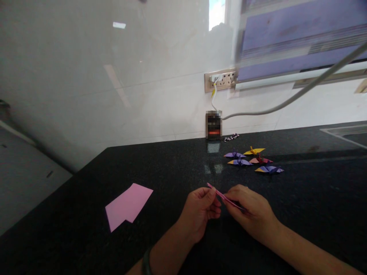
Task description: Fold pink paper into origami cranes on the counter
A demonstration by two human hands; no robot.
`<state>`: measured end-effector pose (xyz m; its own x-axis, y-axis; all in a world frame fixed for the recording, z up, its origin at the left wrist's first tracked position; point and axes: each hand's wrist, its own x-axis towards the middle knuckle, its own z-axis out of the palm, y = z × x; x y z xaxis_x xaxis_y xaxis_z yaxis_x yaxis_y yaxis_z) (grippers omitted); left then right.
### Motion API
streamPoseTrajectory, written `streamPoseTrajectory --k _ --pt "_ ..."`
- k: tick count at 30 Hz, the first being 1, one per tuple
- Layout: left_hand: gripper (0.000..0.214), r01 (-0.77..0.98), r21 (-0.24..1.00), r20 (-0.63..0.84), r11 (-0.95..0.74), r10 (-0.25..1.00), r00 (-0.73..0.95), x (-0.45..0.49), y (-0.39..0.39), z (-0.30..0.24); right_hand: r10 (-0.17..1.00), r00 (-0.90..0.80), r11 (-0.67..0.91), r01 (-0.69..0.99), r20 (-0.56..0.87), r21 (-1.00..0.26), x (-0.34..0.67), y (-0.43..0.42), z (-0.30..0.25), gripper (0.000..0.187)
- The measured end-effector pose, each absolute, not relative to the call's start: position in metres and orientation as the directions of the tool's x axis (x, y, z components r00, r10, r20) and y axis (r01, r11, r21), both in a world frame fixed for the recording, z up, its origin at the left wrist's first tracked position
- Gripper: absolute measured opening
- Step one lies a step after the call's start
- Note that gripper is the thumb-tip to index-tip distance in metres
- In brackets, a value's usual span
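Observation:
A narrow strip of folded pink paper (220,194) is held edge-on just above the dark counter, slanting down from left to right. My left hand (202,206) is closed, pinching its upper left end between thumb and fingers. My right hand (250,206) grips the lower right part, with the paper between thumb and fingers. How many folds it has is hard to tell from this angle. Flat pink paper (129,206) lies on the counter to the left, apart from both hands. Beyond my right hand sit several folded paper cranes, among them a yellow crane (254,151) and a purple crane (269,169).
The black speckled counter (172,164) runs back to a pale tiled wall. A wall socket (220,79) feeds a blurred-out black device (213,125) through a white cable. Near it lies a beaded string (231,137). A grey cord (289,100) crosses the upper right.

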<state>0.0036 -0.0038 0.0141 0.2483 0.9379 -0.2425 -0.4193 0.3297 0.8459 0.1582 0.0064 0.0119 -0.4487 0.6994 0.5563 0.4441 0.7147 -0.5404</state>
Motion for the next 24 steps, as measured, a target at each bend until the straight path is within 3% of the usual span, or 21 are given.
streamPoseTrajectory --k 4,8,12,16,24 --pt "0.031 -0.281 0.921 -0.227 0.269 0.958 0.174 0.005 -0.006 0.016 0.615 -0.584 0.783 0.533 0.529 -0.321 0.164 0.011 0.007 0.014" --pt "0.025 -0.184 0.960 -0.183 0.209 0.972 0.149 0.005 -0.005 0.016 0.581 -0.636 0.807 0.530 0.508 -0.260 0.163 0.010 0.010 0.017" --pt "0.021 -0.258 0.941 -0.185 0.220 0.970 0.156 0.002 -0.003 0.014 0.550 -0.654 0.835 0.438 0.520 -0.333 0.162 0.006 0.017 0.023" --pt "0.021 -0.275 0.931 -0.188 0.241 0.960 0.205 0.000 0.000 0.013 0.633 -0.580 0.771 0.411 0.513 -0.486 0.164 0.008 0.023 0.028" --pt "0.019 -0.261 0.933 -0.195 0.248 0.957 0.214 0.000 -0.001 0.011 0.590 -0.631 0.802 0.383 0.504 -0.459 0.168 0.014 0.019 0.027"
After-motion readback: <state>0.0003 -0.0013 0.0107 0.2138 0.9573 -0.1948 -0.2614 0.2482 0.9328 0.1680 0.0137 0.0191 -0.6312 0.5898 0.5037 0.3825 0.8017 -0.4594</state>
